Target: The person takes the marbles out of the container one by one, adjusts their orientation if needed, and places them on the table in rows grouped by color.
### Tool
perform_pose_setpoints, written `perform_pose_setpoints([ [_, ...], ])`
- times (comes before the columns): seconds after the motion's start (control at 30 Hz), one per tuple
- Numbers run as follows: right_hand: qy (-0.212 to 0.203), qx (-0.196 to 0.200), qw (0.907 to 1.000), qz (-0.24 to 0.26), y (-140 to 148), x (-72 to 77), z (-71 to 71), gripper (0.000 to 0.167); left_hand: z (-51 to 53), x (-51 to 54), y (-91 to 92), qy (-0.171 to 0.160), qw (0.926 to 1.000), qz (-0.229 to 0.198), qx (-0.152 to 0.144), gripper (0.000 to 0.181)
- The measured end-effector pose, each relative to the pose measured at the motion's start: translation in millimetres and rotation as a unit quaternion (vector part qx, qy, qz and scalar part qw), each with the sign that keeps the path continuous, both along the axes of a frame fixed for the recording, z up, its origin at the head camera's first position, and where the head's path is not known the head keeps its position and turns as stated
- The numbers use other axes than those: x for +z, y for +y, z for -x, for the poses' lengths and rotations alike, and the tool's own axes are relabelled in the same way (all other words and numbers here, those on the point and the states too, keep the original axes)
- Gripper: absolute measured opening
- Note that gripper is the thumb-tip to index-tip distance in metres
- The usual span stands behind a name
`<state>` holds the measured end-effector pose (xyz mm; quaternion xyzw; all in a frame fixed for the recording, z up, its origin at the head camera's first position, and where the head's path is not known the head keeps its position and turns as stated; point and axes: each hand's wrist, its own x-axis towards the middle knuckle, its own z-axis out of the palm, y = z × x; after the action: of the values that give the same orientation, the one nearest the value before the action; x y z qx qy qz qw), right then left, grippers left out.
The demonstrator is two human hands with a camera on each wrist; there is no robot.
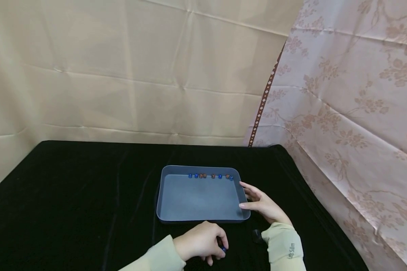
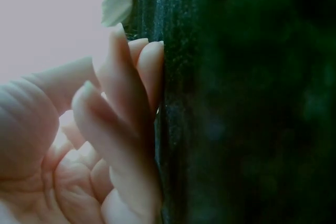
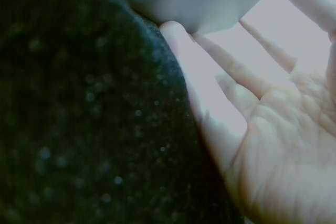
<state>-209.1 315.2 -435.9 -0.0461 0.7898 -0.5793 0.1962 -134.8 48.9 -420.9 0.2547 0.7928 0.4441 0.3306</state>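
A shallow grey-blue tray (image 1: 200,199) lies on the black cloth. Small blue and brown beads (image 1: 213,176) form a loose row along its far inner edge. My left hand (image 1: 203,241) is in front of the tray's near side, fingers bent, pinching a blue bead (image 1: 224,249) at the fingertips. The left wrist view shows that hand (image 2: 121,114) over the cloth, but no bead there. At the tray's right side, my right hand (image 1: 264,205) holds the edge, thumb over the rim. In the right wrist view, its fingers reach the tray's outer wall (image 3: 199,3).
Black cloth (image 1: 71,207) covers the table. A cream curtain (image 1: 122,75) hangs behind it, and a flowered pink curtain (image 1: 352,113) hangs along the right. A small dark object (image 1: 257,236) is beside the right sleeve (image 1: 285,244).
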Motion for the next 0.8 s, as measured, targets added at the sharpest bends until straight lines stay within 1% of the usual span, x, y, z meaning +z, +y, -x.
perform_pose_setpoints([
  [0.13, 0.003, -0.001, 1.0, -0.004, 0, 0.5, -0.8, 0.074, -0.4, 0.0, 0.9, 0.007, 1.0, 0.005, -0.001, 0.012],
  [0.33, 0.004, -0.001, 1.0, -0.008, 0, 0.6, -0.6, 0.073, 0.1, 1.5, 2.0, 0.006, 0.9998, 0.014, -0.011, 0.011],
  [0.5, 0.003, -0.001, 1.0, -0.005, 0, 0.5, -0.3, 0.074, 1.1, 0.7, 2.7, 0.001, 0.9996, 0.014, -0.023, 0.009],
  [0.6, 0.002, -0.003, 1.0, -0.005, -1, 0.4, -0.3, 0.074, 3.1, -1.4, 3.4, -0.01, 0.9994, 0.013, -0.029, 0.009],
  [0.63, 0.002, -0.003, 1.0, -0.004, -1, 0.3, -0.2, 0.075, 4.8, -5.0, 3.7, -0.009, 0.9993, 0.013, -0.033, 0.009],
  [0.67, 0.002, -0.003, 1.0, -0.004, -1, 0.1, -0.1, 0.075, 8.2, -13.1, 4.4, -0.014, 0.9992, 0.005, -0.038, 0.01],
  [0.73, 0.001, -0.004, 1.0, -0.003, -1, -0.2, -0.1, 0.075, 16.5, -33.8, 6.9, -0.021, 0.9986, -0.006, -0.048, 0.011],
  [0.77, 0.001, -0.003, 1.0, -0.003, -1, -0.3, -0.1, 0.075, 19.8, -42.3, 7.7, -0.023, 0.9983, -0.012, -0.052, 0.011],
  [0.8, 0.001, -0.003, 1.0, -0.002, -1, -0.5, 0.0, 0.075, 21.1, -46.4, 7.9, -0.023, 0.9982, -0.016, -0.053, 0.012],
])
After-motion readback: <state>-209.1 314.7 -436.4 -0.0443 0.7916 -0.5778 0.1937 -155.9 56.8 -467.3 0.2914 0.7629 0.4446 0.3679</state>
